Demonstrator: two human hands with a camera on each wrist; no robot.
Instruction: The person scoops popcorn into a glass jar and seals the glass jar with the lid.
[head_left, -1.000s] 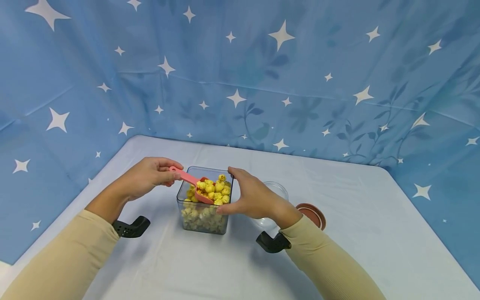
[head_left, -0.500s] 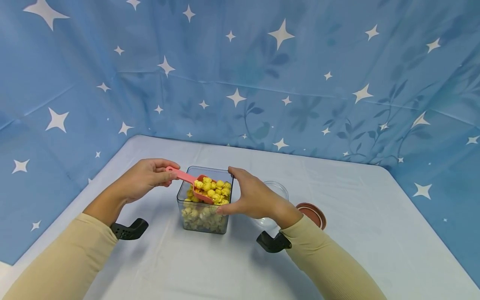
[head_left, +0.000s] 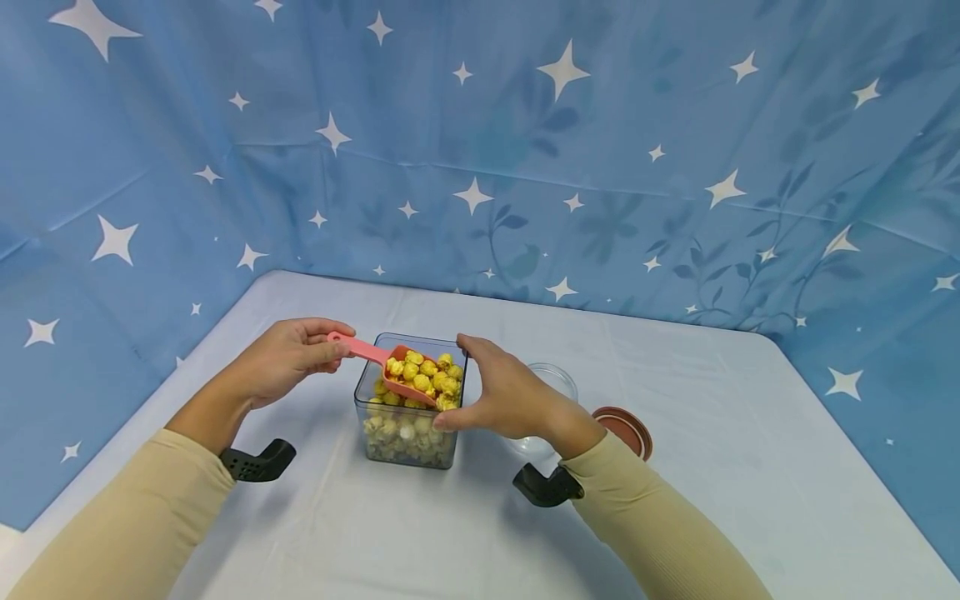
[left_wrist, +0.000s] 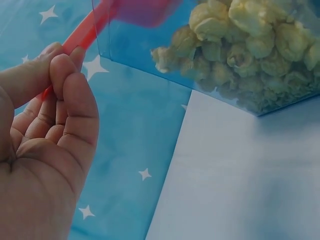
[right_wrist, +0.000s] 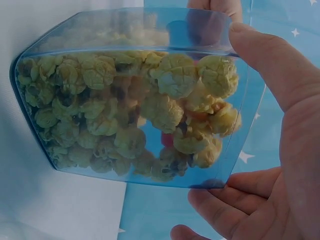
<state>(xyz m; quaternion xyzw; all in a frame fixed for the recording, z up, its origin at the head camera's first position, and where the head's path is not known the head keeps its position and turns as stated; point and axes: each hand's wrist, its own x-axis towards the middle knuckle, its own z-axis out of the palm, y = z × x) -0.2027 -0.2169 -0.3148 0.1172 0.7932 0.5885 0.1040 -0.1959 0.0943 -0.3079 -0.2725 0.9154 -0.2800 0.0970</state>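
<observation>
Your left sleeve (head_left: 112, 525) and right sleeve (head_left: 667, 525) are plain beige, long and close-fitting, with soft creases near the cuffs; your right one shows fine ribbing. You wear a black, bent left wrist piece (head_left: 262, 461), dotted with small holes, and a similarly angled, blunt-ended black right wrist piece (head_left: 546, 485).

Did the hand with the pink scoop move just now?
Yes, slightly left: in the head view, the left hand is a little farther from the clear box, which stayed put.
</observation>
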